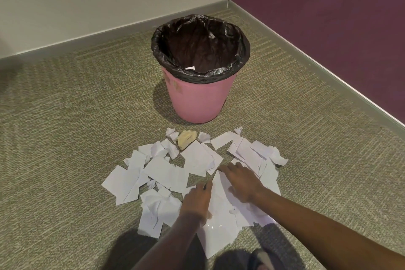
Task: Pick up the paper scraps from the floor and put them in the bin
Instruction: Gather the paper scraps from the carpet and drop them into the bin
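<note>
A black-lined pink plastic bin (pixel 197 98) stood beyond torn white paper scraps (pixel 166 173) on green carpet floor (pixel 65 116); left hand (pixel 197 200) and right hand (pixel 242 184) pressed them, fingers (pixel 230 169) flat.

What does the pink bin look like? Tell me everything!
The pink bin is round, plastic-looking and narrower at the bottom. It stands upright on the green carpet near the corner, with no lid. A crinkly black bag lines it and folds over the rim. One white scrap shows inside. The paper scraps in front lie apart from it.
</note>
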Demonstrator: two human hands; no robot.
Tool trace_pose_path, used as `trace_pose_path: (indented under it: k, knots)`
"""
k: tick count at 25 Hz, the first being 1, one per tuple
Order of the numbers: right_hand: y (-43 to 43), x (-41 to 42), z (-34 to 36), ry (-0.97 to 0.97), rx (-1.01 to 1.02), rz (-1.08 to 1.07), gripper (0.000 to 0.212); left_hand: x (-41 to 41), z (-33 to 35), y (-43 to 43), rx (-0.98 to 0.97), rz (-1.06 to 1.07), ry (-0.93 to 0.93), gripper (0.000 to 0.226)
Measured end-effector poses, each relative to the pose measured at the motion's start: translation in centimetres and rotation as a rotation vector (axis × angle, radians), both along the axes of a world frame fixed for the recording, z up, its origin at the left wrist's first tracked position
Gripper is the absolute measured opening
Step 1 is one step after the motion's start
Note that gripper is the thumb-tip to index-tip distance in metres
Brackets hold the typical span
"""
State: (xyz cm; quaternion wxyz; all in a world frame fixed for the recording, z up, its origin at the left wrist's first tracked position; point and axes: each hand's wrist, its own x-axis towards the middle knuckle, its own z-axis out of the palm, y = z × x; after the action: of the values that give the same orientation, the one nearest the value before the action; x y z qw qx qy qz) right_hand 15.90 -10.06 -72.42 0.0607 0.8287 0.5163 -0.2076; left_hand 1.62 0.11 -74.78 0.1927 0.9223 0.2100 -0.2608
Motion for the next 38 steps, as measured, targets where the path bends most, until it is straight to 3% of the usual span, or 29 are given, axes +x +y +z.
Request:
trace_pose_path:
  k: [3, 7, 11, 21, 30, 38]
  knots:
    - [0.0, 1.1, 0.2, 0.114, 0.095, -0.056, 0.043, 0.7, 0.2, 1.3, -0.163, 0.112, -0.077, 0.078]
    - [1.0, 2.7, 0.5, 0.312, 0.189, -0.253, 0.032, 2.5, 1.2, 3.9, -0.242, 0.212, -0.166, 0.054]
    - [1.6, 3.6, 0.7, 0.339, 0.198, -0.303, 0.022, 3.6, 1.3, 5.4, -0.305, 0.306, -0.191, 0.055]
    - [1.9, 6.1, 3.8, 0.311, 0.167, -0.396, 0.030, 5.1, 1.8, 7.6, -0.425, 0.500, -0.344, 0.053]
    - [2.6, 7.0, 9.7, 0.312, 0.450, -0.447, 0.020, 7.6, 8.5, 9.2, -0.411, 0.288, -0.418, 0.052]
    - [3.9, 6.5, 20.1, 0.462, 0.698, -0.490, 0.029, 7.9, 21.9, 16.2, -0.695, 0.277, -0.281, 0.037]
